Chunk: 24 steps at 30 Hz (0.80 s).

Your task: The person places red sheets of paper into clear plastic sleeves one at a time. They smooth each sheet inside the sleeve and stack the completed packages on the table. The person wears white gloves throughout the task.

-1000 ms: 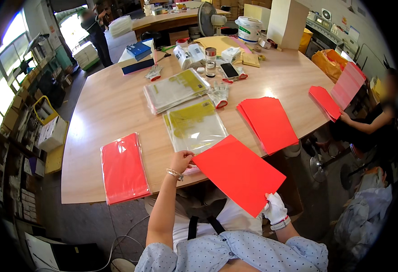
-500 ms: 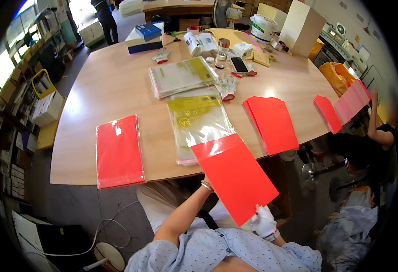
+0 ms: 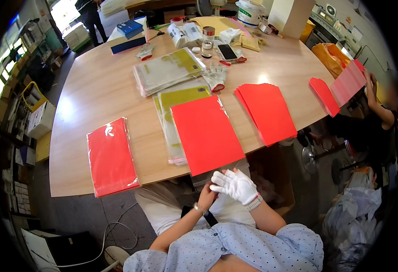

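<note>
A red sheet (image 3: 208,136) lies inside a clear plastic bag (image 3: 239,167), whose see-through end hangs over the table's near edge. My bare left hand (image 3: 206,197) pinches the near edge of that bag; its fingertips are partly hidden. Beside it my right hand (image 3: 236,187), in a white glove with bare fingertips, is over the bag's end with its fingers stretched out. Beneath the bagged sheet are flat clear bags with yellow print (image 3: 163,127). On the left lies a bagged red stack (image 3: 112,158), and on the right a fanned stack of red sheets (image 3: 267,113).
Farther back are another pile of clear bags (image 3: 169,72), white gloves (image 3: 216,78), a glass jar (image 3: 208,41), a phone (image 3: 227,52) and blue boxes (image 3: 128,38). At the right a seated person (image 3: 375,111) handles red sheets. A carton (image 3: 278,181) stands below the table edge.
The red sheet went from my hands above my lap into a clear bag on the table. My right hand let go of its corner and moved up beside my left hand.
</note>
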Each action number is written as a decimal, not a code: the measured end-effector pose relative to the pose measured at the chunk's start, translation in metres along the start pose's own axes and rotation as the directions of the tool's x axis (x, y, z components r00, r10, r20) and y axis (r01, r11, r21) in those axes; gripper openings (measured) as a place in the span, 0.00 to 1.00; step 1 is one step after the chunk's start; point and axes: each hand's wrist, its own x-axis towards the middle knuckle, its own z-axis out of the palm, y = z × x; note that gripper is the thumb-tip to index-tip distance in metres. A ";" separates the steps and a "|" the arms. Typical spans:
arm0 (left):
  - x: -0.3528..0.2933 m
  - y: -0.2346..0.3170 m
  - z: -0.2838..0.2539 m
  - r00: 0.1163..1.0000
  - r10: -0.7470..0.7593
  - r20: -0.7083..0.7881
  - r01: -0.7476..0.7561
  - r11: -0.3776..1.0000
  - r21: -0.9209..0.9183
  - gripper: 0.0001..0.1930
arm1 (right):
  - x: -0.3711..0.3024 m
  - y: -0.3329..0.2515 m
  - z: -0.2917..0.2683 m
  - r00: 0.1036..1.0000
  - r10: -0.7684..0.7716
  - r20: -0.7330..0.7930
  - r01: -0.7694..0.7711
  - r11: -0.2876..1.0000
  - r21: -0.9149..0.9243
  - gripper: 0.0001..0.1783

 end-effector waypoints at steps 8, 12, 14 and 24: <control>-0.065 0.033 0.029 0.860 0.450 0.240 -0.507 0.695 0.510 0.06 | -0.032 0.041 0.041 0.815 -0.494 0.302 0.498 0.864 0.072 0.22; -0.076 0.041 0.029 0.739 0.569 0.360 -0.667 0.540 0.514 0.06 | -0.031 0.047 0.059 0.834 -0.411 0.368 0.497 0.850 -0.177 0.19; -0.077 0.048 0.020 0.758 0.524 0.389 -0.649 0.545 0.532 0.07 | -0.027 0.045 0.051 0.818 -0.368 0.442 0.575 0.553 -0.603 0.16; -0.092 0.140 0.037 0.600 0.666 0.443 -0.606 0.017 0.795 0.12 | -0.016 0.064 0.047 0.903 0.127 0.411 -0.156 -0.794 0.588 0.27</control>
